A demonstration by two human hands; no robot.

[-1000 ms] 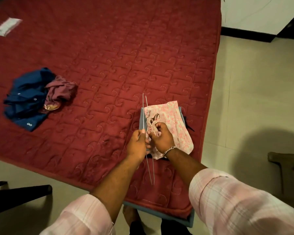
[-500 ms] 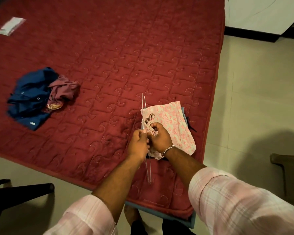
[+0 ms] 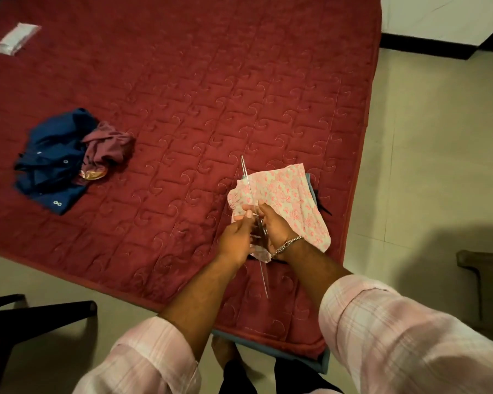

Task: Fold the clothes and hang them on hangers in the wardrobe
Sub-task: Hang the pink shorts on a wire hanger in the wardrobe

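Observation:
A folded pink floral garment (image 3: 285, 194) lies on the red quilted bed (image 3: 182, 109) near its right edge, on top of a blue folded cloth (image 3: 311, 185). A thin wire hanger (image 3: 248, 177) runs edge-on over the garment, from above it down to the bed's near side. My left hand (image 3: 235, 241) pinches the garment's gathered edge beside the wire. My right hand (image 3: 276, 228), with a chain bracelet, grips the hanger's metal middle against the garment. The hanger's hook is hidden between my hands.
A crumpled blue shirt (image 3: 52, 160) and a mauve garment (image 3: 108, 146) lie together at the bed's left. A white packet (image 3: 15, 38) sits at the far left corner. A dark chair (image 3: 26, 317) stands lower left, a wooden piece (image 3: 484, 268) at right on the tiled floor.
The garment's drawstring bunch above my fingers is gone from sight, tucked under my hands. The hanger now crosses the garment, and its lower end has shifted slightly toward me.

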